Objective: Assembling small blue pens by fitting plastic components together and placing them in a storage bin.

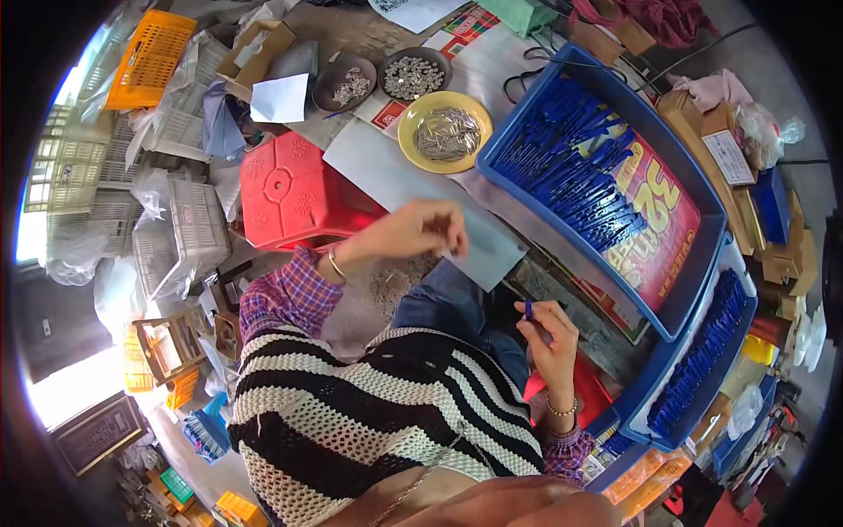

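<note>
While the left hand (421, 230) is pinched shut on a tiny part too small to make out, a small blue clip piece (529, 309) is gripped by the right hand (551, 338) above the lap. Judged an assembly step; careful alignment is called for next.

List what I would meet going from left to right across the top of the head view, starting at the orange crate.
Orange plastic crate → white sheet of paper → dark round bowl of small metal parts → yellow round bowl of metal pins → big blue plastic tray of blue sticks.
</note>
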A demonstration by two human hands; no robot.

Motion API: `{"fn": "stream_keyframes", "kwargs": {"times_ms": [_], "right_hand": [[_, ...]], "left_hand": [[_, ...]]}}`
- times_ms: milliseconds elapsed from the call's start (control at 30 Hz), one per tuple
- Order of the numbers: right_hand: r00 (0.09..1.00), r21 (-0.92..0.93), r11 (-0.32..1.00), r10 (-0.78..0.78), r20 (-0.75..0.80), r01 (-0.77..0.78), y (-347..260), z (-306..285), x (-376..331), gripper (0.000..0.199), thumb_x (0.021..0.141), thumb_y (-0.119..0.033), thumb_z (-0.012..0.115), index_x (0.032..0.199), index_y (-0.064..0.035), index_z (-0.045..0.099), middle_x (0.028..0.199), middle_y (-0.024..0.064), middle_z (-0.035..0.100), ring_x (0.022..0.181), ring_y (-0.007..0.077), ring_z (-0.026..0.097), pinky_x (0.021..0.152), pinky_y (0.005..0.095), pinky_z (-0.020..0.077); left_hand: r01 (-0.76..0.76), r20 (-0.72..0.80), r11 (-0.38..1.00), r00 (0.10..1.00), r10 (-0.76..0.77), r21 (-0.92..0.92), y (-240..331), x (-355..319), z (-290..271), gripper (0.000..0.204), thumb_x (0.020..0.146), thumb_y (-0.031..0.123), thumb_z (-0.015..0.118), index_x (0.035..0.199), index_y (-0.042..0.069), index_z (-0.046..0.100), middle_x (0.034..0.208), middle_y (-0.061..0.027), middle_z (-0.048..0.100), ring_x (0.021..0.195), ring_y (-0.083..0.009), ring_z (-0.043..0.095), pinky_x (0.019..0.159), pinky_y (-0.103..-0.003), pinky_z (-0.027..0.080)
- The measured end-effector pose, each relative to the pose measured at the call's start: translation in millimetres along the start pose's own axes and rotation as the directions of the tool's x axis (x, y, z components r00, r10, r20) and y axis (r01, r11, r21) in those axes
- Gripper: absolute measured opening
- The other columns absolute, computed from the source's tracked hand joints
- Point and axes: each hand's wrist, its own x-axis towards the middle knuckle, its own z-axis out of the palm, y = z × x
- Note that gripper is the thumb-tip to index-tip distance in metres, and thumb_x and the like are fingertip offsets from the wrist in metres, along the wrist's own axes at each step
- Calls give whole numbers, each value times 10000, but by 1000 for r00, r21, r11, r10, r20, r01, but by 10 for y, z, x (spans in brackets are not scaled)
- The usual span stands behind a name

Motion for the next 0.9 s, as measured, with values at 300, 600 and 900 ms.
{"fn": "stream_keyframes", "kwargs": {"times_ms": [300, 600, 900], "right_hand": [[989, 282, 948, 149, 26, -150, 58, 77, -13, 215, 816, 14, 593, 1023, 68, 611, 887, 46, 565, 750, 115, 566, 695, 213, 445], [953, 528, 801, 299, 54, -281, 143, 43, -71, 236, 850, -10, 589, 1077, 57, 595, 919, 35, 530, 752, 114, 558, 699, 222, 462], [951, 569, 774, 307, 48, -278, 203, 34, -46, 248, 861, -71, 587, 1070, 63, 592, 842, 17, 529, 718, 115, 550, 679, 233, 439]], "left_hand": [[88, -381, 538, 800, 462, 838, 143, 419, -835, 250, 696, 86, 681, 926, 64, 588, 832, -52, 621, 758, -178, 590, 683, -309, 466], [112, -280, 349, 831, 481, 930, -39, 634, -772, 150, 700, 108, 639, 848, 111, 661, 936, -59, 618, 950, -259, 537, 806, -367, 454], [77, -381, 593, 830, 408, 802, -19, 668, -799, 159, 750, 70, 639, 907, 57, 662, 833, -60, 641, 682, -171, 599, 652, -274, 484]]}}
